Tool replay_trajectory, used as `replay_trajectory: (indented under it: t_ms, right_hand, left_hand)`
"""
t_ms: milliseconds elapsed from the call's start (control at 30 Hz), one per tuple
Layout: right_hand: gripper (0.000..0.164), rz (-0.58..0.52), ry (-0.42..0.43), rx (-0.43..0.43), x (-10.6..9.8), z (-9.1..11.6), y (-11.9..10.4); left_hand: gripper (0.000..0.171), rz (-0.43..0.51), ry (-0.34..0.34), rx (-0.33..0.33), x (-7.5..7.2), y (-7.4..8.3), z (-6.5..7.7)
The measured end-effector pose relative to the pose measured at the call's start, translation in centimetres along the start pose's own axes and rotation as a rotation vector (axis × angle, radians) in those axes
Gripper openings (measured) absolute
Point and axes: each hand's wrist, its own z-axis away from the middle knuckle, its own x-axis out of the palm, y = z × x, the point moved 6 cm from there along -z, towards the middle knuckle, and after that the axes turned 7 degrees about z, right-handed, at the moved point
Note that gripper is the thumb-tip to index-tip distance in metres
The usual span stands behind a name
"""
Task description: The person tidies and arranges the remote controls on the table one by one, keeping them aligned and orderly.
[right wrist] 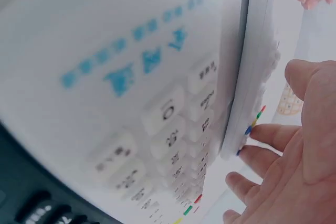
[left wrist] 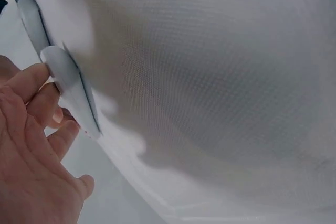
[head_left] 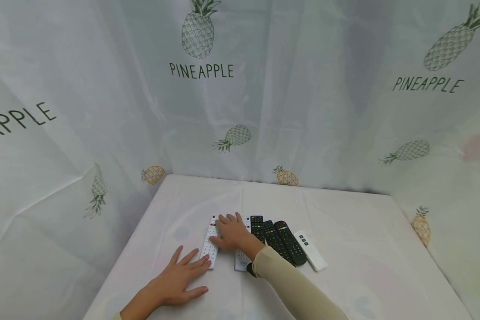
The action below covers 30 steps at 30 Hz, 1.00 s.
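At the left end of a row of remotes lies a white remote control (head_left: 210, 247) with small buttons. My left hand (head_left: 176, 279) is spread beside it, fingertips touching its lower left edge; the left wrist view shows these fingers against the side of the remote (left wrist: 71, 85). Reaching across from the right, my right hand (head_left: 233, 233) has its fingers stretched over the upper part of that remote. A second white remote (head_left: 241, 263) with blue lettering lies under my right wrist, partly hidden. Seen from the right wrist, fingertips touch the left remote (right wrist: 255, 51) near its coloured buttons.
To the right lie a black remote (head_left: 257, 224), two more black ones (head_left: 278, 243) (head_left: 292, 244) fanned at a slant, and a slim white remote (head_left: 311, 251). My right forearm covers some lower ends. A white cloth covers the table (head_left: 364, 249); a pineapple-print curtain (head_left: 304, 89) hangs behind.
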Motion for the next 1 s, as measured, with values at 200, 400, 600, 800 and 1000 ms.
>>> replay_trajectory:
  t_ms: [200, 400, 600, 800, 1000]
  right_hand:
    - [0.066, -0.049, -0.004, 0.011, 0.1, -0.7, 0.1]
    - [0.062, -0.092, 0.023, 0.012, -0.3, -1.3, -0.6]
    - [0.06, -0.099, 0.033, 0.026, -0.9, -2.0, -0.9]
    - [0.059, -0.114, 0.016, 0.041, -1.0, -2.7, -0.9]
    - [0.058, -0.101, -0.009, 0.048, -0.7, -3.2, -1.2]
  left_hand:
    - [0.066, -0.003, -0.014, -0.033, 0.0, -0.6, 0.2]
    - [0.064, -0.001, 0.012, -0.037, -0.2, -1.0, 0.5]
    - [0.062, 0.003, 0.036, -0.044, -0.9, -1.7, 0.5]
    - [0.06, 0.006, 0.055, -0.056, -1.2, -2.3, 0.6]
    - [0.06, -0.006, 0.072, -0.056, -1.1, -2.8, 0.8]
